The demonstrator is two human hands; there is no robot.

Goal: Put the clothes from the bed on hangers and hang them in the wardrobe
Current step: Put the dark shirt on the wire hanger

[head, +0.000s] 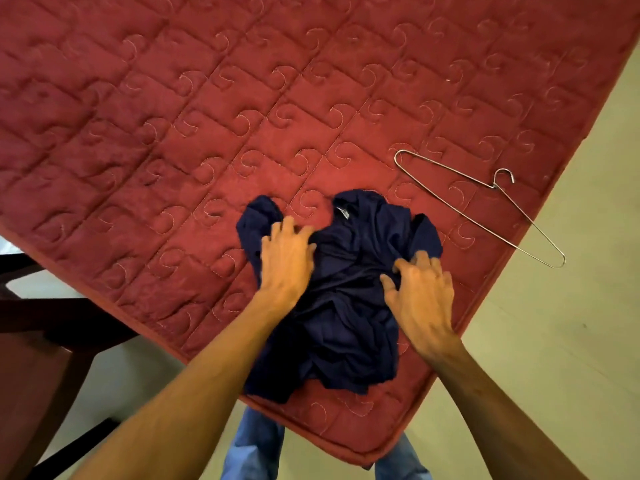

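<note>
L grip point(285, 258) presses, R grip point(420, 292) pinches shirt point(346, 306) nr mattress point(207, 98) corner edge.

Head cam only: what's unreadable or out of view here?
Wardrobe: outside the head view.
Shirt: crumpled, partly under the left hand and right hand; sleeves untraceable.
Shirt label: too small to read.
Bed: cut off by top and left edges.
Right hand's grip: unclear.

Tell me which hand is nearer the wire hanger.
The right hand: it lies on the navy shirt nearest the wire hanger; the left hand is farther.
</note>
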